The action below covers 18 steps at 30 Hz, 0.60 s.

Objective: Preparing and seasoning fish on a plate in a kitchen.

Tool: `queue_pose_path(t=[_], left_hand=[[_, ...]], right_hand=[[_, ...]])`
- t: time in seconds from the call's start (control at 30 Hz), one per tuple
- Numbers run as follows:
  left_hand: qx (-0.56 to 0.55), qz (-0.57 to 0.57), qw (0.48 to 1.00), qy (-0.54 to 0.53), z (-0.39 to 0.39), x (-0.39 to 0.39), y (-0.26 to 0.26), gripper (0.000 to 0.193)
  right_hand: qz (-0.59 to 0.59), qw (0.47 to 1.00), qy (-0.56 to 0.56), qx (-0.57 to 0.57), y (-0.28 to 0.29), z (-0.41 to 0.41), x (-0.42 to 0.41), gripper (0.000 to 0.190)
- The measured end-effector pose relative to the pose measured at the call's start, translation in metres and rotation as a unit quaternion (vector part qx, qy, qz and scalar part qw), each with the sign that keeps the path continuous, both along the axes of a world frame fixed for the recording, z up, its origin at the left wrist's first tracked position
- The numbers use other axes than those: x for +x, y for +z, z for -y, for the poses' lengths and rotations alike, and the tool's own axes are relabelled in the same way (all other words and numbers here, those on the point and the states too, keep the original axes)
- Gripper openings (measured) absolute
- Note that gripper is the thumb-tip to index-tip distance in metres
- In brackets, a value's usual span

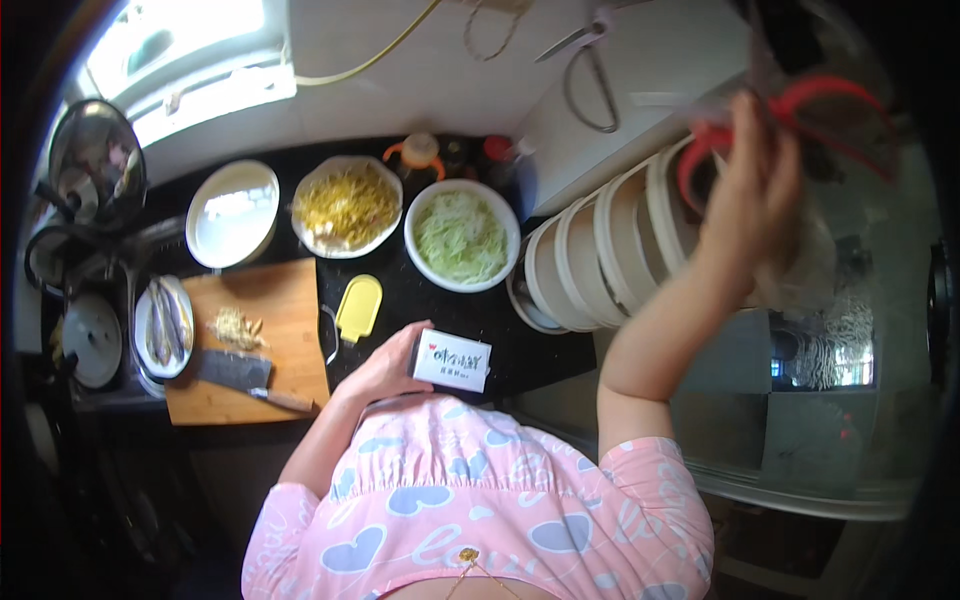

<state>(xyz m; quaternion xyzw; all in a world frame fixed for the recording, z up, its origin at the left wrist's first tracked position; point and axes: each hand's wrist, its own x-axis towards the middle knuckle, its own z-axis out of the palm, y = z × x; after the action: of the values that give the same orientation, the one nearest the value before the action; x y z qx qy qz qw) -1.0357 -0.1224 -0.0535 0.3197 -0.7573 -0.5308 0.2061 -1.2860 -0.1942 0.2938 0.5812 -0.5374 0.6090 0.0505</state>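
Observation:
My left hand (397, 364) grips the left side of a small white carton (452, 361) with printed writing, at the counter's front edge. Raised at the upper right, my right hand (757, 176) is blurred. Its fingers are on an object with two large red loops (703, 166), which looks like a pair of scissors; its blades cannot be made out. Left of the carton lies a yellow plastic paddle-shaped piece (360, 306). Beyond it stand a white bowl of shredded pale green vegetable (463, 236) and a dish of yellow shredded food (346, 206).
A wooden cutting board (292, 315) bears a cleaver (232, 369), chopped pale pieces (236, 328) and part of an oval plate of fish (165, 326). A white basin (232, 214) stands behind. Round white-rimmed containers (581, 259) line the right side. A knife (570, 41) hangs on the wall.

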Motion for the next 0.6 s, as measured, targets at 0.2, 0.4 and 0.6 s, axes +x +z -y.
queue_pose_path(t=[0.2,0.4,0.6], left_hand=[[-0.002,-0.035,0.999,0.008,-0.004,0.007,-0.013,0.096],[0.036,-0.035,0.999,0.005,-0.001,0.008,-0.016,0.094],[-0.027,-0.061,0.998,-0.001,0.001,0.006,-0.02,0.088]], right_hand=[[-0.475,0.773,0.1,0.409,-0.145,-0.093,0.029,0.012],[-0.532,0.706,0.165,0.439,-0.214,-0.112,0.036,0.006],[-0.582,0.693,0.16,0.395,-0.215,-0.112,0.057,0.011]])
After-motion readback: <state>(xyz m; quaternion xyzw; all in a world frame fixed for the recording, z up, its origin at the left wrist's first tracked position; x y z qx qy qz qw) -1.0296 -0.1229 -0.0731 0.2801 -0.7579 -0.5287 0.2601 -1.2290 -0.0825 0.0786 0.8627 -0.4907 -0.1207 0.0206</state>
